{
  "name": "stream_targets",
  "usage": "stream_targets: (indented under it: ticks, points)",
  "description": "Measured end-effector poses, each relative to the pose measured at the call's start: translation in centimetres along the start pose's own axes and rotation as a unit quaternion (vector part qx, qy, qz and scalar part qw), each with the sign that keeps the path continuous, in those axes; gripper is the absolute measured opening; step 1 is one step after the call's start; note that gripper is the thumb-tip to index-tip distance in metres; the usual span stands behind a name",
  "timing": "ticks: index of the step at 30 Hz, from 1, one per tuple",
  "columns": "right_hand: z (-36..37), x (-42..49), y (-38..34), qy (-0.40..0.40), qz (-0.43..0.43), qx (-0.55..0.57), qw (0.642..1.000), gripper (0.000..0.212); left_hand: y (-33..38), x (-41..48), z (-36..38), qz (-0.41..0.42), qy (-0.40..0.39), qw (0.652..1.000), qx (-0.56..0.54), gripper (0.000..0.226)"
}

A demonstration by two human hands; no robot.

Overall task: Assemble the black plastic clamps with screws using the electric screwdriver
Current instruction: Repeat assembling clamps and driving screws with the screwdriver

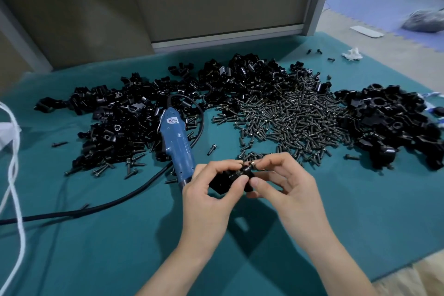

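My left hand [211, 190] grips a black plastic clamp [224, 181] just above the table, fingers curled round it. My right hand [286, 182] pinches a small screw [252, 165] at the clamp's top, thumb pressed against the clamp's side. The blue electric screwdriver [177, 144] lies on the green table cover to the left of my hands, its tip hidden behind my left hand. A wide heap of loose screws [288, 115] lies beyond my hands. Piles of black clamp parts sit at back left [115, 122] and at right [389, 122].
The screwdriver's black cable [101, 206] runs left across the green cover [120, 247]. A white cord [14, 175] hangs at the left edge. A grey partition [192, 7] stands behind the table. A crumpled white tissue [352, 54] lies far right.
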State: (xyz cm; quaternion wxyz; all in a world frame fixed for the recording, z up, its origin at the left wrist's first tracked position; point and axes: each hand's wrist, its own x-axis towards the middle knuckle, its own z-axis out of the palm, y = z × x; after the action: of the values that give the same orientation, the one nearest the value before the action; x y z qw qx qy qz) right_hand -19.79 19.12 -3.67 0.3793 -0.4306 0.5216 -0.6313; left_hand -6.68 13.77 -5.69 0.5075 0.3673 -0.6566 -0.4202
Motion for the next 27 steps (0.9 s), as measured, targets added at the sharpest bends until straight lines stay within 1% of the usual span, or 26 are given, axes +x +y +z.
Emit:
stream_targets:
  ticks: [3, 6, 7, 9, 11, 12, 17, 22, 27]
  points:
    - [0.3, -0.3, 0.2, 0.019, -0.027, -0.025, 0.999, 0.041, 0.0, 0.0, -0.1, 0.011, -0.010, 1.000, -0.018, 0.018]
    - [0.6, -0.6, 0.4, 0.068, -0.064, -0.065, 0.993, 0.041, 0.2, 0.0, 0.0, 0.002, -0.035, 0.996, -0.084, 0.025]
    - [0.7, -0.6, 0.4, 0.081, -0.085, -0.076, 0.990, 0.041, 0.3, 0.1, 0.0, 0.004, -0.041, 0.994, -0.106, 0.027]
    - [0.7, -0.6, 0.2, 0.096, -0.147, -0.109, 0.978, 0.034, 0.6, 0.2, 0.0, 0.018, -0.042, 0.991, -0.124, 0.029]
    - [0.7, -0.7, -0.1, 0.098, -0.203, -0.146, 0.963, 0.029, 0.8, 0.3, -0.1, 0.037, -0.036, 0.990, -0.131, 0.030]
    - [0.7, -0.8, -0.1, 0.095, -0.217, -0.150, 0.960, 0.028, 0.9, 0.3, -0.1, 0.043, -0.033, 0.989, -0.134, 0.031]
    - [0.8, -1.3, -0.8, 0.102, -0.202, -0.099, 0.969, 0.033, 1.0, 0.3, 0.0, 0.044, -0.035, 0.986, -0.156, 0.031]
    - [1.0, -1.1, -1.1, 0.081, -0.247, -0.149, 0.954, 0.028, 0.8, 0.3, 0.0, 0.029, -0.040, 0.983, -0.176, 0.029]
    - [0.9, -1.1, -1.0, 0.074, -0.250, -0.167, 0.951, 0.031, 0.7, 0.4, -0.1, 0.020, -0.047, 0.981, -0.185, 0.029]
